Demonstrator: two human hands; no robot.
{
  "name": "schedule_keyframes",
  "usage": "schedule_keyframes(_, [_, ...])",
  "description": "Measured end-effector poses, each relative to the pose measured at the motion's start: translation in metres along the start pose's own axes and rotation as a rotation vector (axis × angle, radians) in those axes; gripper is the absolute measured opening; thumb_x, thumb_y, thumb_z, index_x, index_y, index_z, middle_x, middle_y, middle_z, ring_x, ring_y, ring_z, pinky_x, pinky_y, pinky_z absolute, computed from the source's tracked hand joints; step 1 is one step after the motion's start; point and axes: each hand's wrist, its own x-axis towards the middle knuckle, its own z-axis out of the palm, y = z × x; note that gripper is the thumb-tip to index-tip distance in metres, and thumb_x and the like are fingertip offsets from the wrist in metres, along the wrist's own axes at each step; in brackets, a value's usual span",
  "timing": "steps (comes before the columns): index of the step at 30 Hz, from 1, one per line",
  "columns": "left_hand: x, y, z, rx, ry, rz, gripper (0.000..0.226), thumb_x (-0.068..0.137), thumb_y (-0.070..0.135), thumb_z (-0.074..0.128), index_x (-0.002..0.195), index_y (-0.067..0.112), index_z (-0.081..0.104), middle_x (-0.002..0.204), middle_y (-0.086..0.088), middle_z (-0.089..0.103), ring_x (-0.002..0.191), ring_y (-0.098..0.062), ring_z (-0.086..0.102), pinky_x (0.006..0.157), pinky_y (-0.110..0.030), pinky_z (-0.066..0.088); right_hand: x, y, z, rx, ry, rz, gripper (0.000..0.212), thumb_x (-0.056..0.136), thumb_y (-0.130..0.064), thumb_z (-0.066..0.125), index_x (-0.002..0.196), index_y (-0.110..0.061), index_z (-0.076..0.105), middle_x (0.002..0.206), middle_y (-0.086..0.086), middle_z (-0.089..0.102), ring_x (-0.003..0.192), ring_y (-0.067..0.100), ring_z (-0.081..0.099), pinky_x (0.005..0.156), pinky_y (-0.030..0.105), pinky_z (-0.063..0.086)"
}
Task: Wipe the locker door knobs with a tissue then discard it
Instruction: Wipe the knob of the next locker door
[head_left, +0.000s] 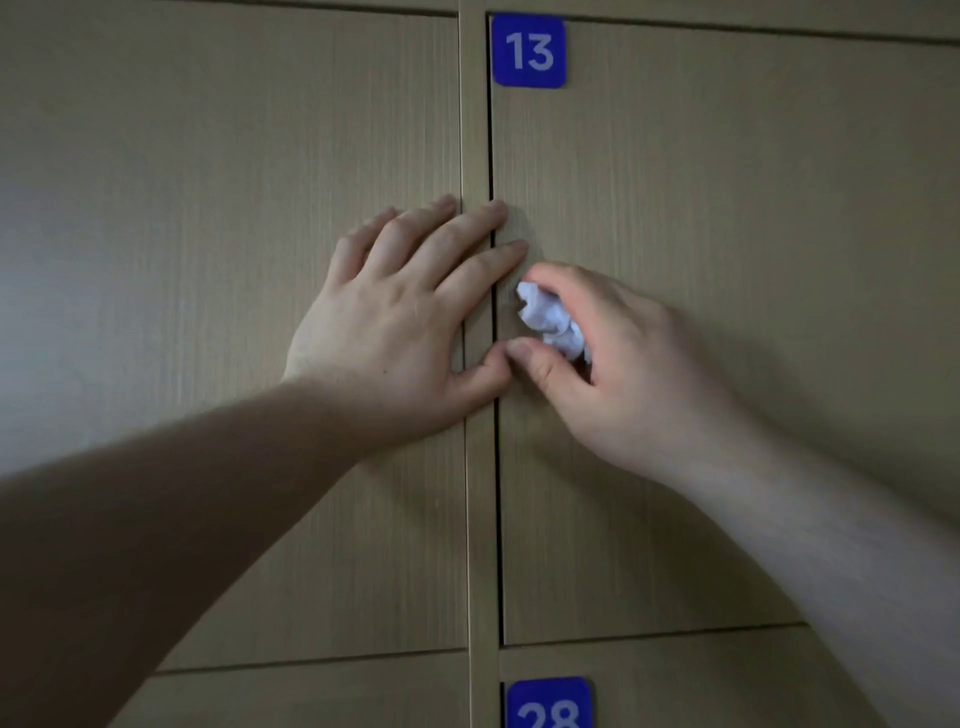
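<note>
My right hand (613, 358) grips a crumpled white tissue (551, 321) and presses it against the left edge of locker door 13 (727, 312). The knob there is hidden behind the tissue and my fingers. My left hand (400, 317) lies flat with its fingers spread, over the neighbouring door (208, 312) and the narrow wooden strip (475, 130) between the two doors. Its fingertips reach onto door 13 just above the tissue. Its thumb touches my right thumb.
All doors are light wood-grain panels. A blue plate marked 13 (528, 51) sits at the top left corner of the right door. Another blue plate marked 28 (549, 704) is on the locker below it.
</note>
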Motion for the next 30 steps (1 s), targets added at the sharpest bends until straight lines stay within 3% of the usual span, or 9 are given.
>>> schedule_keyframes(4, [0.0,0.0,-0.001,-0.002,-0.013,-0.008,0.07,0.086,0.061,0.045,0.149,0.03,0.043,0.159,0.006,0.034,0.147,-0.022,0.028,0.118,-0.044,0.02,0.004,0.004,-0.011,0.205,-0.045,0.077,0.03,0.103,-0.04,0.037,0.115,-0.032,0.063,0.076,-0.031,0.063,0.072,-0.008,0.06,0.067,0.012,0.043])
schedule_keyframes(6, [0.0,0.0,-0.002,-0.006,-0.011,-0.01,0.069,0.086,0.06,0.045,0.148,0.03,0.044,0.159,0.007,0.034,0.147,-0.022,0.029,0.118,-0.044,0.02,0.01,0.006,-0.011,0.181,-0.061,0.102,0.023,0.103,-0.036,0.041,0.106,-0.034,0.064,0.068,-0.018,0.064,0.065,0.001,0.059,0.062,0.021,0.045])
schedule_keyframes(8, [0.001,0.001,-0.003,-0.006,-0.008,-0.01,0.069,0.086,0.059,0.045,0.148,0.03,0.045,0.158,0.007,0.035,0.146,-0.022,0.03,0.118,-0.044,0.02,0.013,0.006,-0.008,0.119,-0.06,0.062,0.017,0.101,-0.036,0.046,0.105,-0.032,0.063,0.071,-0.012,0.064,0.067,0.008,0.059,0.063,0.028,0.046])
schedule_keyframes(12, [0.0,0.001,-0.001,-0.008,-0.016,-0.004,0.069,0.085,0.059,0.045,0.148,0.03,0.044,0.159,0.006,0.034,0.147,-0.022,0.029,0.117,-0.043,0.02,0.006,0.009,-0.002,0.07,0.027,-0.052,0.024,0.101,-0.035,0.046,0.113,-0.023,0.063,0.086,-0.017,0.059,0.077,0.005,0.055,0.07,0.029,0.045])
schedule_keyframes(17, [0.0,-0.001,-0.002,-0.01,-0.014,0.001,0.069,0.087,0.06,0.044,0.148,0.029,0.044,0.159,0.006,0.034,0.147,-0.023,0.028,0.118,-0.044,0.019,0.002,0.007,0.002,0.04,0.085,-0.069,0.028,0.098,-0.033,0.052,0.12,-0.021,0.066,0.096,-0.007,0.061,0.087,0.01,0.061,0.076,0.032,0.049])
schedule_keyframes(20, [0.0,-0.001,-0.001,-0.017,-0.006,0.002,0.07,0.086,0.06,0.043,0.148,0.029,0.044,0.159,0.005,0.034,0.147,-0.023,0.029,0.118,-0.043,0.019,0.006,0.005,0.0,0.294,0.035,0.175,0.012,0.096,-0.032,0.059,0.099,-0.036,0.069,0.077,-0.024,0.066,0.073,-0.01,0.059,0.069,0.011,0.044])
schedule_keyframes(23, [0.0,-0.003,0.0,-0.02,0.005,-0.002,0.069,0.086,0.06,0.044,0.148,0.029,0.045,0.158,0.005,0.035,0.146,-0.023,0.03,0.118,-0.043,0.019,0.016,0.005,-0.006,0.512,-0.024,0.424,0.02,0.095,-0.031,0.062,0.078,-0.038,0.069,0.06,-0.008,0.065,0.049,0.0,0.057,0.051,0.016,0.042])
schedule_keyframes(26, [-0.001,-0.002,0.001,-0.021,0.022,0.012,0.068,0.086,0.059,0.044,0.147,0.028,0.047,0.158,0.004,0.037,0.146,-0.024,0.032,0.118,-0.045,0.021,0.021,0.001,-0.015,0.566,-0.102,0.506,0.023,0.099,-0.029,0.055,0.079,-0.024,0.067,0.057,-0.006,0.066,0.045,0.005,0.056,0.04,0.017,0.039])
schedule_keyframes(30, [-0.001,-0.004,0.002,-0.035,0.018,0.03,0.068,0.087,0.058,0.044,0.147,0.026,0.047,0.158,0.002,0.037,0.146,-0.025,0.032,0.118,-0.046,0.022,0.02,-0.003,-0.012,0.628,-0.034,0.586,0.018,0.102,-0.028,0.049,0.087,-0.021,0.057,0.054,-0.004,0.065,0.041,0.009,0.055,0.037,0.018,0.038])
